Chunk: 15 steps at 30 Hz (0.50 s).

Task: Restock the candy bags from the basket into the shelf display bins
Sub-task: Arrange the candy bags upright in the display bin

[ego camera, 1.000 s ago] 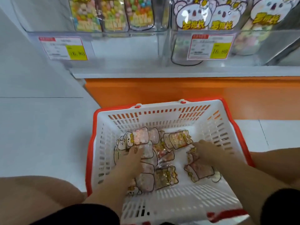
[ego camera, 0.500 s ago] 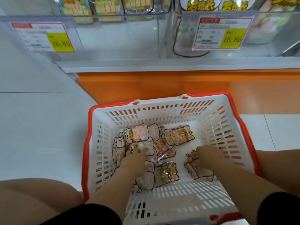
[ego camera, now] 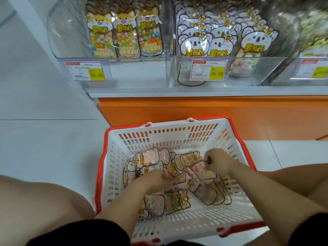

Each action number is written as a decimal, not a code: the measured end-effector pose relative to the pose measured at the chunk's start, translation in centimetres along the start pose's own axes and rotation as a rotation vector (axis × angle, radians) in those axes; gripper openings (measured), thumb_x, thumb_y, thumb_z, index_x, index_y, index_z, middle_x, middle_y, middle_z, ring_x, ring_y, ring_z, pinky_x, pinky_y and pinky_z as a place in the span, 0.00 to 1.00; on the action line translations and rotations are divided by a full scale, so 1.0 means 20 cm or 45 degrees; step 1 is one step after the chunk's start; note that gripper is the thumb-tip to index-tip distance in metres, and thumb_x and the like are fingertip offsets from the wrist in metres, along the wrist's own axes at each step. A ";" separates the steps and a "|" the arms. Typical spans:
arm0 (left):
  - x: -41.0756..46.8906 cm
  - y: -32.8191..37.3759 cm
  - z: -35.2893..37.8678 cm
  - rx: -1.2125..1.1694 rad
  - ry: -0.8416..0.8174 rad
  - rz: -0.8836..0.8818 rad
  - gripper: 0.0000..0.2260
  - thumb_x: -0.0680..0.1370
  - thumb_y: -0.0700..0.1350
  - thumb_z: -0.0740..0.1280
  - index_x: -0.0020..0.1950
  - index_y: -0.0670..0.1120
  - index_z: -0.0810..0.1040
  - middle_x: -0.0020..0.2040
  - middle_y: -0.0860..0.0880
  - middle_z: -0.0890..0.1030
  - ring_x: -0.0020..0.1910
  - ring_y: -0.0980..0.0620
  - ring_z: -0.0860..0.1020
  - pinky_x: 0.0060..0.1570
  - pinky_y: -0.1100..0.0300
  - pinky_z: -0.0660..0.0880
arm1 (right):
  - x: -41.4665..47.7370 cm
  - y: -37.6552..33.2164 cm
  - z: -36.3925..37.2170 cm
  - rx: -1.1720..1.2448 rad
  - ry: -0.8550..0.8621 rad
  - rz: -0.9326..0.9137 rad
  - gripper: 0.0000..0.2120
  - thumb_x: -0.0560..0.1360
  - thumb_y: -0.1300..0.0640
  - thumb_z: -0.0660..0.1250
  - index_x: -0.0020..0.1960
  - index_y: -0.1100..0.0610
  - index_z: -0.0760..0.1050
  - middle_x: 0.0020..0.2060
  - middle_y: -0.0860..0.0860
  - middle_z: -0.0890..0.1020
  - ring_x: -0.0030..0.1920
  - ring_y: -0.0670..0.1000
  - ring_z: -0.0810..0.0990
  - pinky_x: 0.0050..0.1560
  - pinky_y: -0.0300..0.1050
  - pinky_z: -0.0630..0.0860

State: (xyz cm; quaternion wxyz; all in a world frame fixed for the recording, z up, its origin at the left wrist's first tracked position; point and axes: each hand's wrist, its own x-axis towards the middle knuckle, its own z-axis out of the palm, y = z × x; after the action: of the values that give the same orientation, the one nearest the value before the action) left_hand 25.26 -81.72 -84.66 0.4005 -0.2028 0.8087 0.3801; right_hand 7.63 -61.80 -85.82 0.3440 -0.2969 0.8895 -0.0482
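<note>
The person's left knee (ego camera: 35, 201) is bent low at the far left, over the pale floor (ego camera: 44, 148). Above it on the shelf (ego camera: 177, 92), the clear left bin (ego camera: 71, 41) holds three fox bags (ego camera: 124, 36) standing upright in a row toward its right side, with a price tag (ego camera: 85, 71) on its front.

Below the shelf's orange base (ego camera: 195, 112) the white, red-rimmed basket (ego camera: 168, 130) sits on the floor between the knees. Loose bags (ego camera: 149, 158) lie flat and overlapping across its bottom.

The left forearm reaches up and rightward from the lower left. The left hand (ego camera: 154, 178) is palm down on the middle of the pile, its fingers curled toward the right among the bags. Blur hides whether they grip one, so I cannot tell.

The right forearm comes in from the lower right. The right hand (ego camera: 219, 164) is knuckles up near the basket's right wall, with fingers and thumb clamped on the upper edge of a bag (ego camera: 202, 171). That bag hangs tilted just above the others, and the two hands are near each other but apart.

Higher up, the right bin (ego camera: 248, 71) is packed with upright koala bags (ego camera: 195, 41) and carries a second tag (ego camera: 208, 70). The right knee (ego camera: 292, 176) rises beside the basket, and a blurred third bin (ego camera: 310, 68) stands at the far right
</note>
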 end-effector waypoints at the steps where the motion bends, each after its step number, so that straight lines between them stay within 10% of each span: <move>1: -0.04 0.04 -0.02 -0.150 -0.030 0.002 0.19 0.83 0.57 0.61 0.68 0.49 0.78 0.65 0.50 0.79 0.61 0.51 0.78 0.62 0.55 0.74 | -0.04 -0.05 -0.07 0.057 0.106 -0.037 0.04 0.71 0.61 0.69 0.40 0.62 0.77 0.38 0.57 0.80 0.39 0.53 0.76 0.38 0.44 0.72; 8: -0.27 0.26 -0.17 -1.635 -0.031 0.269 0.24 0.75 0.63 0.66 0.60 0.46 0.81 0.53 0.45 0.84 0.52 0.44 0.80 0.60 0.47 0.74 | -0.42 -0.44 -0.28 0.316 0.667 -0.527 0.12 0.74 0.56 0.73 0.37 0.49 0.71 0.37 0.45 0.79 0.43 0.46 0.78 0.41 0.44 0.73; 12: -0.41 0.32 -0.19 -1.773 0.097 0.465 0.14 0.78 0.54 0.66 0.53 0.45 0.80 0.36 0.46 0.82 0.39 0.47 0.82 0.58 0.43 0.76 | -0.54 -0.59 -0.24 0.212 0.812 -0.853 0.12 0.64 0.70 0.72 0.39 0.54 0.76 0.46 0.52 0.82 0.54 0.55 0.79 0.55 0.48 0.76; 15: -0.46 0.32 -0.18 -1.733 0.198 0.515 0.16 0.79 0.52 0.68 0.60 0.42 0.78 0.38 0.46 0.84 0.38 0.48 0.83 0.46 0.48 0.78 | -0.56 -0.61 -0.27 0.180 0.798 -1.031 0.07 0.72 0.53 0.74 0.42 0.56 0.80 0.46 0.50 0.83 0.57 0.52 0.79 0.66 0.39 0.69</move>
State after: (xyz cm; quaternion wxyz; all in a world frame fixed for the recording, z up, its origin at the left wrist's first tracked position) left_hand 24.88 -80.29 -72.85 0.0479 -0.2801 0.4400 0.8519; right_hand 16.80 -66.09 -71.69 0.0341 -0.5647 0.7582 -0.3242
